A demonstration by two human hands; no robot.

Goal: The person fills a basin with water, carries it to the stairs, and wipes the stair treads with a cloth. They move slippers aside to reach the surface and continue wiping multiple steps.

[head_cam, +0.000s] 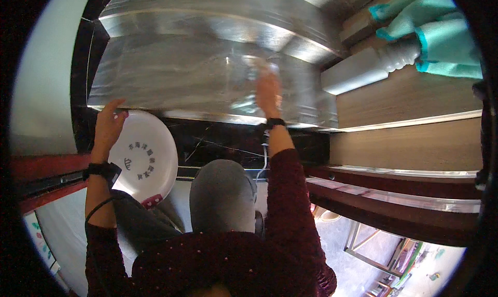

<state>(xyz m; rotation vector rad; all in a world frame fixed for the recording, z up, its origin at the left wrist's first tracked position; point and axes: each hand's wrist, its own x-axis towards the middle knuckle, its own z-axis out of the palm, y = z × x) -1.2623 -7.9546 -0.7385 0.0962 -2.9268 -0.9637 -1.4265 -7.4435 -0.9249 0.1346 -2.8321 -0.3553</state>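
Observation:
My left hand [110, 123] grips the rim of a white plastic basin [165, 157] with red patches at its edge and printed writing inside. The basin is tipped on its side below the front edge of a glossy grey tiled ledge [163, 71]. My right hand [268, 87] is over the right part of that ledge and blurred by motion. Something pale and shiny shows at its fingers, but I cannot tell what it is or whether it is held. Bright wet-looking patches or reflections lie beside this hand.
A second tiled step [186, 1] rises behind the ledge. To the right, a grey downpipe [358, 69] lies along a brown surface, with turquoise cloth [447, 44] over its end. A dark marbled band [218, 141] runs below the ledge; a white cable [265, 160] hangs there.

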